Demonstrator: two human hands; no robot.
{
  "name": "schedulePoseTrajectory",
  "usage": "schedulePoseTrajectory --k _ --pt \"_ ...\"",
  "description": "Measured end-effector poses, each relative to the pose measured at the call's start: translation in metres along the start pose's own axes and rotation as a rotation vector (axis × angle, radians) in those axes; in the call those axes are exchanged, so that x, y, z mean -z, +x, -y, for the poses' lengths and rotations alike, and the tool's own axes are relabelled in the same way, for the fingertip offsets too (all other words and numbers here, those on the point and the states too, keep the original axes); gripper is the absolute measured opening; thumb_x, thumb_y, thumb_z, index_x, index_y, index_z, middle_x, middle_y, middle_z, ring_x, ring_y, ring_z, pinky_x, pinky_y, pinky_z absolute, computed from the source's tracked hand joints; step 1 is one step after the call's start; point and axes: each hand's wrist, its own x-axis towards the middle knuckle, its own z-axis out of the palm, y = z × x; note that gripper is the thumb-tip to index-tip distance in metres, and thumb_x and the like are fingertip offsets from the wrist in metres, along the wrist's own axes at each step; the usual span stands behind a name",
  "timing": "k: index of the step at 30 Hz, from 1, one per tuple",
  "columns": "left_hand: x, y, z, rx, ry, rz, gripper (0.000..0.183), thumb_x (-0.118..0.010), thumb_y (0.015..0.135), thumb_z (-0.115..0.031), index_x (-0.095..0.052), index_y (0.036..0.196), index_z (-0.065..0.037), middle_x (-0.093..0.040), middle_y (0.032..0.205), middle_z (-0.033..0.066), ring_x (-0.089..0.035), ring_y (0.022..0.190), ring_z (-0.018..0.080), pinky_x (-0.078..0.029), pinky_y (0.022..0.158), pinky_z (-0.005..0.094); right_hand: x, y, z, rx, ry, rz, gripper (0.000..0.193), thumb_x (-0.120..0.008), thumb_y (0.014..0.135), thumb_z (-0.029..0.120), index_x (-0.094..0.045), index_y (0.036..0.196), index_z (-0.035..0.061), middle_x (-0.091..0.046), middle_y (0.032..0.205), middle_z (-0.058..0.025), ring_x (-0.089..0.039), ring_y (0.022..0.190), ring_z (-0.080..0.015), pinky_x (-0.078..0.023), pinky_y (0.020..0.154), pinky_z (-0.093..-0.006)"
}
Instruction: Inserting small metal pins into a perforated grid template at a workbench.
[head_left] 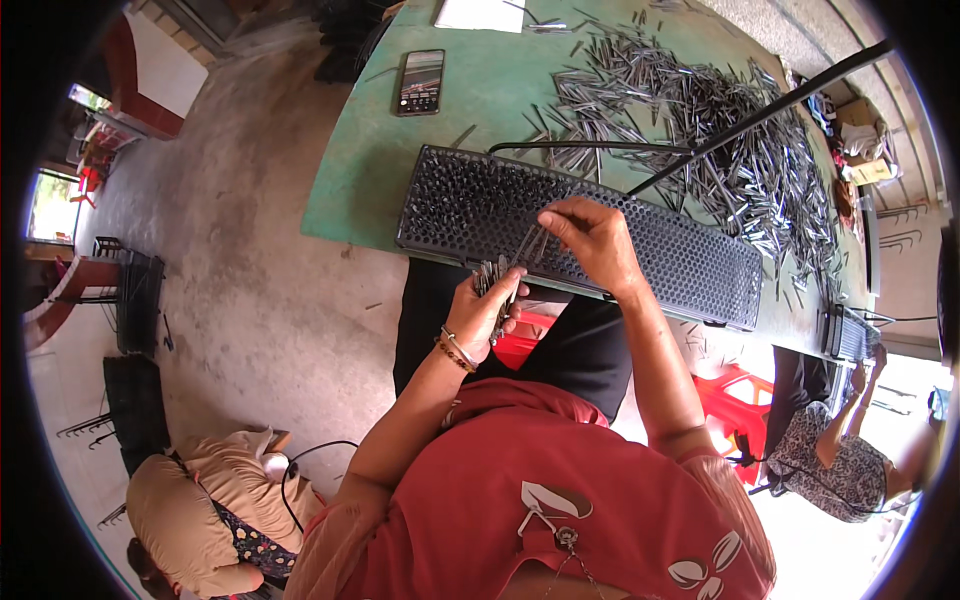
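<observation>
Head view — right hand (597, 243) over black perforated tray (690, 268), fingers pinching slender rods (530, 244); left hand (470, 318) at tray's near edge — wrapped round rod bundle (489, 276), long axis trayward.

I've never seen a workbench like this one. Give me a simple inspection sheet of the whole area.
Surface: green table.
Work items: black perforated tray at the near edge, slim pieces standing in its left part; heap of loose metal pieces beyond it.
Clutter: phone and white sheet on the table.
Hands: left hand holds a bundle of metal pieces; right hand is close by, grip unclear.
Cables: dark line behind the tray; cable or rod, cannot tell.
Surroundings: concrete floor; person in tan lower left, another in a patterned top right.
</observation>
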Motion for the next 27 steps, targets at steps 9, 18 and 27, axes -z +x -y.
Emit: schedulePoseTrajectory --k 9,18,27 --pt "0.004 0.000 0.002 0.067 -0.062 0.019 0.020 -0.065 0.088 -0.024 -0.064 0.094 -0.005 -0.061 0.073 0.0023 -0.053 0.051 0.0081 -0.039 0.041 0.0210 -0.011 0.027 -0.007 0.357 -0.227 -0.125 0.016 -0.067 0.083 0.010 -0.067 0.095 -0.0010 -0.066 0.088 -0.0113 -0.063 0.077 -0.0210 -0.048 0.067 -0.0291" --pt "0.006 -0.001 0.001 0.079 -0.067 0.033 0.016 -0.066 0.087 -0.022 -0.063 0.089 -0.007 -0.061 0.072 0.0020 -0.052 0.050 0.0070 -0.038 0.040 0.0210 -0.012 0.028 -0.010 0.467 -0.314 -0.092 0.014 -0.067 0.083 0.009 -0.066 0.093 -0.0002 -0.065 0.087 -0.0114 -0.063 0.076 -0.0261 -0.050 0.067 -0.0324" --pt "0.005 0.000 0.000 0.087 -0.055 0.033 0.017 -0.068 0.086 -0.023 -0.061 0.087 -0.008 -0.061 0.071 0.0017 -0.052 0.049 0.0072 -0.038 0.040 0.0207 -0.013 0.028 -0.021 0.599 -0.364 -0.020 0.015 -0.067 0.081 0.012 -0.067 0.092 0.0020 -0.065 0.090 -0.0107 -0.063 0.081 -0.0288 -0.051 0.072 -0.0354"
